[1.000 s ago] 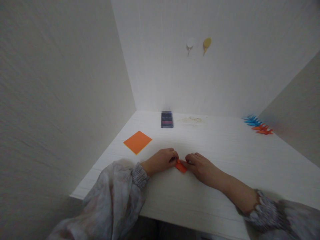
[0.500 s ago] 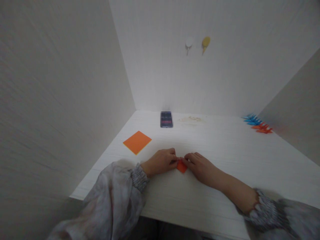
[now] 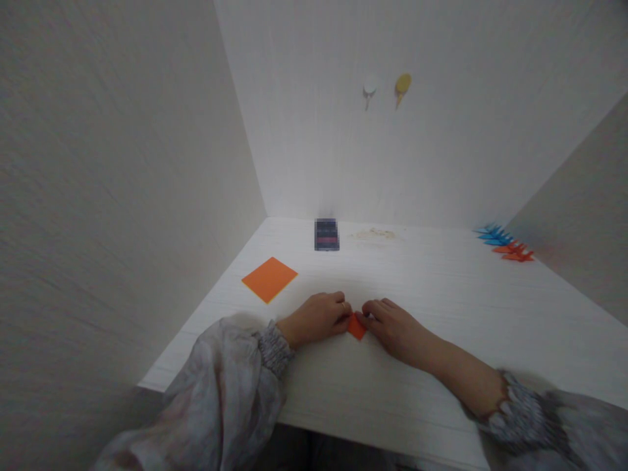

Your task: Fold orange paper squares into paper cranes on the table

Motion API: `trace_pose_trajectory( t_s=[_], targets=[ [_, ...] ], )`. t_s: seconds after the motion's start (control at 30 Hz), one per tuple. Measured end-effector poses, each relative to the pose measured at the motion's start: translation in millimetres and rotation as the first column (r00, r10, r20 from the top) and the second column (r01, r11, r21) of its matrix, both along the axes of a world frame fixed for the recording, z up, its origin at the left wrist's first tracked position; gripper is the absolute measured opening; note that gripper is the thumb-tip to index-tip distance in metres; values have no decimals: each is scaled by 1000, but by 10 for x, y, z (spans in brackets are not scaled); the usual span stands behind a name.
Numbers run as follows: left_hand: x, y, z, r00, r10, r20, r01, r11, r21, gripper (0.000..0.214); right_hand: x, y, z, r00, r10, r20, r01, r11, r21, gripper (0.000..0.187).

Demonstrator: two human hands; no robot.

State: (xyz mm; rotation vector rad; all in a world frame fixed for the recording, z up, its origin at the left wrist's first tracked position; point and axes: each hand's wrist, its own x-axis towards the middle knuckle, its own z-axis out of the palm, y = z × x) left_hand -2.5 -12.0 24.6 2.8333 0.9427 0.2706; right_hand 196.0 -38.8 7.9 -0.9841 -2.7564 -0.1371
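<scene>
A small folded piece of orange paper (image 3: 357,328) lies on the white table between my two hands, low in the middle of the view. My left hand (image 3: 321,318) grips its left edge with the thumb and fingers closed together. On the opposite edge, the thumb and forefinger of my right hand (image 3: 390,327) pinch the paper, the other fingers curled. The upper corner of the paper is partly hidden by the fingertips. Left of my hands, a flat square stack of orange paper (image 3: 269,279) with a thin yellow edge rests on the table.
A blurred dark phone-like object (image 3: 326,235) stands near the back wall. Several blue folded paper figures (image 3: 495,235) and orange folded paper figures (image 3: 513,251) line the right back corner. A white hook (image 3: 369,90) and a yellow hook (image 3: 403,84) hang on the wall. Panels enclose both sides.
The fingertips have shifted very slightly at the top of the small folded paper, and a bit more of its upper part shows. Everything else stays in place.
</scene>
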Motion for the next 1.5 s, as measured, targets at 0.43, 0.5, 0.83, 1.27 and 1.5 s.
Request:
trace_pose_trajectory(
  t_s=[0.43, 0.5, 0.83, 1.27, 1.5],
  targets=[
    [-15, 28, -32, 998, -12, -67, 16, 998, 58, 22, 16, 1, 23, 999, -55, 4, 55, 998, -28, 24],
    [-16, 30, -38, 997, -9, -80, 14, 998, 57, 19, 28, 1, 36, 997, -67, -33, 66, 997, -35, 24],
    [-16, 23, -61, 994, -50, -94, 54, 998, 46, 30, 87, 8, 12, 997, -46, -62, 41, 995, -89, 23],
    [-41, 57, -131, 995, -52, -83, 56, 997, 54, 31, 154, 14, 32, 991, -29, -127, 12, 991, -131, 23],
    [-49, 60, -130, 996, -38, -76, 41, 998, 38, 30, 188, 34, -3, 993, -3, -116, -14, 990, -140, 26]
  ],
)
